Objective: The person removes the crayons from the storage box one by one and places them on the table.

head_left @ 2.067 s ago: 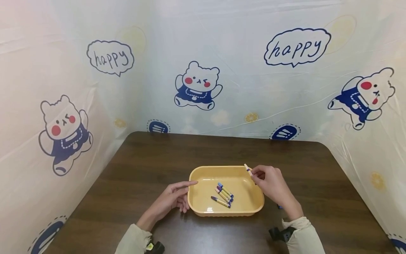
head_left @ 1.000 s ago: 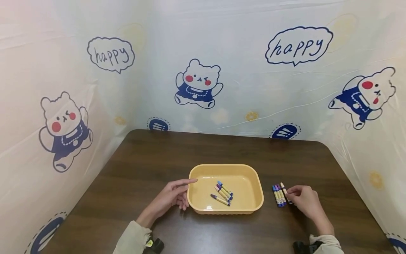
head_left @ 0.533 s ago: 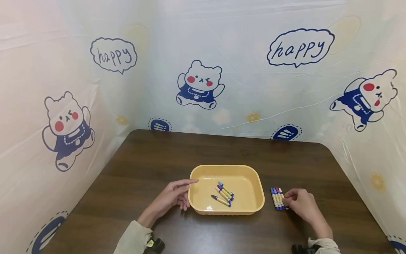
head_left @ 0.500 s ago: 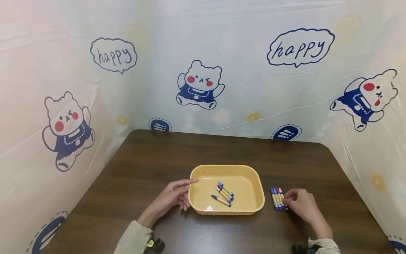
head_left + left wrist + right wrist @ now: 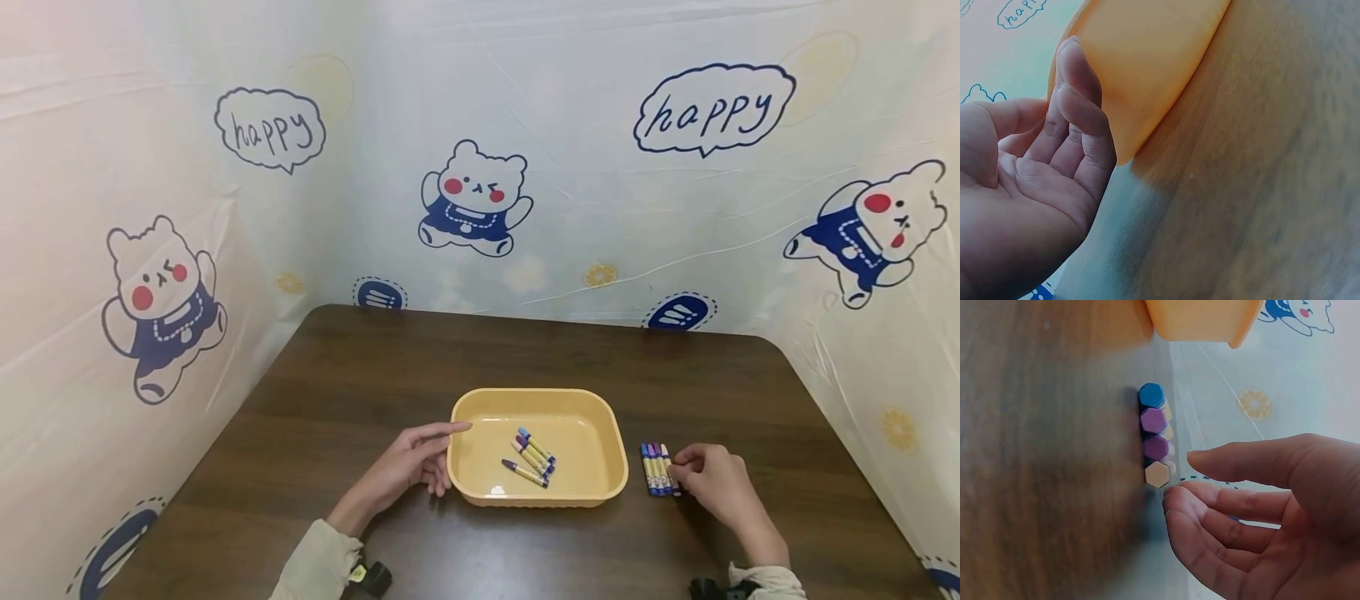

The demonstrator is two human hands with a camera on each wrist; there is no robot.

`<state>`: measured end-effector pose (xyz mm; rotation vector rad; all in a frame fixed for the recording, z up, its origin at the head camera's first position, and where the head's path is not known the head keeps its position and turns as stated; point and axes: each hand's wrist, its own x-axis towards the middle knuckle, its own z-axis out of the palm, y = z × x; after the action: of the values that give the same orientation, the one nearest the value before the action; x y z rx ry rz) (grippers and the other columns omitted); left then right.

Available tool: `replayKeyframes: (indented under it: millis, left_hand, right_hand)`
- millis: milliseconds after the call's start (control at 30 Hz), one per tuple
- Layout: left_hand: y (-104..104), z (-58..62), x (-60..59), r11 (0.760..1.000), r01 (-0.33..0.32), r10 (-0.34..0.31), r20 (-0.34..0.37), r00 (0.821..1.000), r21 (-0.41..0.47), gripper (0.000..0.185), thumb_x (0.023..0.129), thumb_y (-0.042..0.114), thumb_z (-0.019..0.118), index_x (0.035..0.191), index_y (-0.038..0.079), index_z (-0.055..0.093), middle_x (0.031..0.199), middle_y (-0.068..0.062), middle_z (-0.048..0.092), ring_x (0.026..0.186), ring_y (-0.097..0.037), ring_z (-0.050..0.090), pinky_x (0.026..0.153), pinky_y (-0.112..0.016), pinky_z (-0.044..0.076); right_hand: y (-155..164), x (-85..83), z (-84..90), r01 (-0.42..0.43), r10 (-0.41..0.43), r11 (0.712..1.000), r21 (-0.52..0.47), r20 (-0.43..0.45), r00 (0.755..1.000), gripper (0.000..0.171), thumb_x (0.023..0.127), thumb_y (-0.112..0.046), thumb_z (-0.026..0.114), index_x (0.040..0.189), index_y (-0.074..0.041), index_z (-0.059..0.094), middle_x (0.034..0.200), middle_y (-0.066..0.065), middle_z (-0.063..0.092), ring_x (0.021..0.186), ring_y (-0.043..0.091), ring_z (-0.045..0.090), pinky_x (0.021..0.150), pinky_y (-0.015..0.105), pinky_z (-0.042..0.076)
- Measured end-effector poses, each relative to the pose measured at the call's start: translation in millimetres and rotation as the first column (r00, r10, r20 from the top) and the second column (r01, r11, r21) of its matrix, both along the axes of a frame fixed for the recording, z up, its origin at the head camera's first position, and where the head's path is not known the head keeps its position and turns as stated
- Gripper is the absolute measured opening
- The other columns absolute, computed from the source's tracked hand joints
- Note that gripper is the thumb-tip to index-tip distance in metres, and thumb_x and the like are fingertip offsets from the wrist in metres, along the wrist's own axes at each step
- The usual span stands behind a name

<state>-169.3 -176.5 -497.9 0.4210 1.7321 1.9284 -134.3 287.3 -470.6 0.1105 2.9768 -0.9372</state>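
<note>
1. Okay, main item: row of four crayons (image 5: 657,472) on the dark wood-grain table (image 5: 360,367), right of the tray (image 5: 540,502). Lying flat, side by side, packed close, near ends roughly level.
2. Looks: six-sided flat ends in the right wrist view. Order from the tray side: blue crayon (image 5: 1152,395), purple crayon (image 5: 1154,420), darker purple crayon (image 5: 1155,448), pale peach crayon (image 5: 1157,474). Head view: pale yellow wrappers, dark blue near ends, coloured tips pointing away from the person. Wrapper print too small to read.
3. Right hand (image 5: 718,483): at the peach end of the row. Thumb and index tips apart with a gap between them, other fingers loosely bent. Can't tell if a fingertip actually touches the pale peach crayon.
4. Left hand (image 5: 405,468): at the tray's left edge. One finger straight across the rim, others loosely bent by the outer wall.
5. Tray: yellow, glossy, rounded corners. Holds four loose crayons (image 5: 532,458), similar wrappers; tips light blue, purple, pale pink, dark. First three bunched, dark-tipped one fanned out toward the person; blue ends nearly meet.
</note>
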Motion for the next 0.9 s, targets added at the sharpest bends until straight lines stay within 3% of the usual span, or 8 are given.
replayKeyframes:
  millis: [200, 500, 900]
  left_hand:
    - [-0.6, -1.3, 0.1, 1.000, 0.006, -0.006, -0.006, 1.000, 0.017, 0.047, 0.107, 0.023, 0.046, 0.148, -0.001, 0.043, 0.077, -0.011, 0.066, 0.062, -0.019, 0.065, 0.056, -0.028, 0.055]
    - [-0.3, -1.4, 0.4, 1.000, 0.009, -0.009, -0.014, 1.000, 0.022, 0.048, 0.107, 0.025, 0.048, 0.147, -0.002, 0.044, 0.077, -0.011, 0.067, 0.062, -0.019, 0.065, 0.055, -0.028, 0.054]
    - [-0.4, -1.1, 0.4, 1.000, 0.006, -0.006, -0.010, 1.000, 0.015, 0.048, 0.107, 0.025, 0.047, 0.147, -0.001, 0.045, 0.077, -0.011, 0.067, 0.062, -0.019, 0.065, 0.055, -0.028, 0.054]
  right_hand:
    - [-2.9, 0.6, 6.4, -0.004, 0.005, 1.000, 0.013, -0.028, 1.000, 0.013, 0.087, -0.015, 0.074, 0.089, -0.003, 0.071, 0.075, 0.000, 0.069, 0.068, 0.015, 0.060, 0.059, 0.033, 0.047]
    - [-15.7, 0.2, 17.2, -0.036, 0.045, 0.998, 0.058, -0.161, 0.986, 0.006, 0.084, -0.011, 0.074, 0.082, -0.006, 0.071, 0.073, -0.001, 0.067, 0.066, 0.014, 0.058, 0.059, 0.033, 0.047]
    - [-42.0, -4.9, 47.3, -0.126, 0.141, 0.988, 0.091, -0.187, 0.972, 0.007, 0.086, -0.009, 0.074, 0.087, -0.004, 0.070, 0.075, 0.001, 0.067, 0.067, 0.013, 0.060, 0.060, 0.032, 0.052]
